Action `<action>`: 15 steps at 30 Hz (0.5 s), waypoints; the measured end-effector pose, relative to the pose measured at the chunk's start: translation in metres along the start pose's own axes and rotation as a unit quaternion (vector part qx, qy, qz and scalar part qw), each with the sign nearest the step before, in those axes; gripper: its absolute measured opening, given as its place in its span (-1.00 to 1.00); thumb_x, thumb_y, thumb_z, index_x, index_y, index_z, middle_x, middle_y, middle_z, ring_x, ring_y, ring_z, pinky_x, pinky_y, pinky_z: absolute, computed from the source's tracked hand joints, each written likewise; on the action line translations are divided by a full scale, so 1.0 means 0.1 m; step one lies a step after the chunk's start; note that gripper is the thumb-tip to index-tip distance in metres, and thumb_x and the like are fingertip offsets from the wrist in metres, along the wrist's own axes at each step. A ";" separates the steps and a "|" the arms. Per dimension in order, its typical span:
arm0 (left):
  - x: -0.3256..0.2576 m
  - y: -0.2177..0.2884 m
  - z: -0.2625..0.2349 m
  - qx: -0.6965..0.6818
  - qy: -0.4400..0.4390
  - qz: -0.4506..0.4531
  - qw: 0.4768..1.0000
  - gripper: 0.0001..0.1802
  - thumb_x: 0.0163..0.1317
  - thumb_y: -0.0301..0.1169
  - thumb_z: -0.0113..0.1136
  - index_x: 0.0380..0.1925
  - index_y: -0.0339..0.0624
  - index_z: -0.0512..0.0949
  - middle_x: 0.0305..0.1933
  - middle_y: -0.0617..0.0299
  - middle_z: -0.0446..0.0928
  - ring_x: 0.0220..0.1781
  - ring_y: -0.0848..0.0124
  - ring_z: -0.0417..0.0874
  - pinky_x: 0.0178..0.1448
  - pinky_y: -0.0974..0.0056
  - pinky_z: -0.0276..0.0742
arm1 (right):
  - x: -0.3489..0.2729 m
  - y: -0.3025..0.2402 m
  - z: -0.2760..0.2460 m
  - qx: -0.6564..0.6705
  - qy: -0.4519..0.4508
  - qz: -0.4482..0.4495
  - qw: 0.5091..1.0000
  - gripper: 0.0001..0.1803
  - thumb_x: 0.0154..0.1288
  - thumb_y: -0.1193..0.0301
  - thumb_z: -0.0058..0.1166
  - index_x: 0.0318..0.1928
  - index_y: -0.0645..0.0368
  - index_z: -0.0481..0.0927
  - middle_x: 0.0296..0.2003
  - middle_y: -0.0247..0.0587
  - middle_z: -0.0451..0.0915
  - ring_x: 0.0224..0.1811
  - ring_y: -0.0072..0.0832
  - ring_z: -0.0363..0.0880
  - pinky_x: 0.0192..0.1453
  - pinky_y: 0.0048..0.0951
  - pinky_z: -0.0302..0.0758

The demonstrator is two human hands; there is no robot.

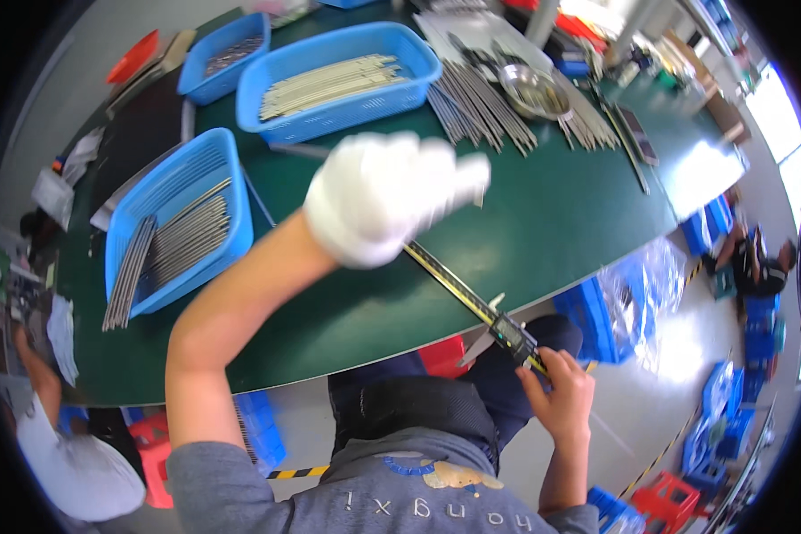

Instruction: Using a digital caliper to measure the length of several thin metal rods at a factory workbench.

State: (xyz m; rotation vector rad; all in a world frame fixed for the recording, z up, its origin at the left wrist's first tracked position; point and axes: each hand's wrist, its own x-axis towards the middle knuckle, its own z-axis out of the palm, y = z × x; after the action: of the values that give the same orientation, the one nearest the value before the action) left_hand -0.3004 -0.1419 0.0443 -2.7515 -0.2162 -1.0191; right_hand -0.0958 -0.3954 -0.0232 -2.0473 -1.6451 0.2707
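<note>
My right hand (562, 392), bare, is closed around the display end of a digital caliper (454, 287) in front of the table's near edge. The caliper's long beam slants up and left over the green table, and its far end passes out of sight at the white glove. My left hand (378, 200), in that white glove, is above the middle of the table and smeared by motion. Its fingers point to the right; whether they grip anything is hidden. Left of that forearm, a blue basket (240, 209) holds thin grey metal rods (191, 236), some leaning over its near rim.
Behind my left hand stands a blue basket (249, 102) of pale rods, with a smaller blue basket (187, 80) beside it. Loose rods (476, 107), a metal bowl (534, 92) and a phone (636, 135) lie far right. Other people (80, 463) are at left and far right (761, 262).
</note>
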 end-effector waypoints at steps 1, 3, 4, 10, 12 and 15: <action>0.07 -0.25 0.08 0.042 0.021 -0.041 0.998 -0.56 -0.06 -0.55 0.17 -0.08 -0.07 0.55 -0.44 0.28 0.50 -0.48 0.23 0.51 -0.44 0.17 0.44 | 0.01 -0.02 0.00 0.000 0.000 0.006 1.000 -0.70 0.00 0.39 0.32 -0.25 0.25 0.58 -0.56 -0.17 0.45 -0.65 -0.33 0.43 -0.55 -0.41 0.34; 0.10 -0.92 0.36 0.092 0.066 -0.075 0.991 -0.70 0.09 -0.49 0.13 -0.12 -0.07 0.52 -0.38 0.17 0.47 -0.43 0.14 0.54 -0.37 0.16 0.48 | -0.01 -0.02 0.01 0.000 0.003 -0.010 1.000 -0.70 0.02 0.35 0.32 -0.25 0.21 0.58 -0.57 -0.18 0.45 -0.62 -0.29 0.45 -0.54 -0.37 0.35; 0.09 -1.14 0.47 0.111 0.015 -0.164 0.980 -0.76 0.19 -0.43 0.06 -0.11 -0.05 0.50 -0.32 0.10 0.49 -0.36 0.10 0.58 -0.33 0.11 0.50 | -0.01 0.00 0.03 0.001 0.005 0.004 1.000 -0.70 0.03 0.30 0.32 -0.25 0.18 0.58 -0.57 -0.19 0.45 -0.60 -0.26 0.48 -0.53 -0.33 0.37; 0.07 -1.66 0.88 -0.040 -0.203 -0.563 0.800 -0.55 0.08 -0.22 0.11 -0.01 -0.13 0.59 0.10 -0.03 0.53 0.15 0.05 0.55 0.17 0.06 0.47 | -0.07 0.11 0.04 0.005 0.019 -0.015 1.000 -0.72 0.04 0.44 0.27 -0.26 0.34 0.57 -0.49 -0.03 0.53 -0.48 -0.15 0.50 -0.38 -0.30 0.39; 0.09 -1.55 0.83 -0.042 -0.162 -0.528 0.833 -0.56 0.13 -0.19 0.05 -0.06 -0.16 0.60 0.07 -0.05 0.54 0.10 0.02 0.57 0.13 0.04 0.48 | -0.05 0.15 0.04 -0.006 0.023 -0.038 0.999 -0.72 0.04 0.45 0.26 -0.25 0.37 0.57 -0.48 -0.01 0.53 -0.48 -0.15 0.50 -0.38 -0.31 0.40; -0.12 -1.61 0.67 -0.021 -0.214 -0.504 0.837 -0.55 0.17 -0.16 -0.01 -0.05 -0.19 0.59 0.07 -0.07 0.54 0.09 0.02 0.56 0.13 0.04 0.47 | -0.04 0.14 0.03 0.002 0.031 -0.044 0.999 -0.73 0.05 0.45 0.26 -0.25 0.37 0.57 -0.49 -0.01 0.53 -0.49 -0.15 0.50 -0.39 -0.32 0.40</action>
State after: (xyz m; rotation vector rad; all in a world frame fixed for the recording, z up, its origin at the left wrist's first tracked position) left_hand -0.3004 0.0291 0.0088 -2.7966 -1.8618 -0.4832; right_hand -0.0865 -0.4002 -0.0332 -1.9557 -1.6901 0.1785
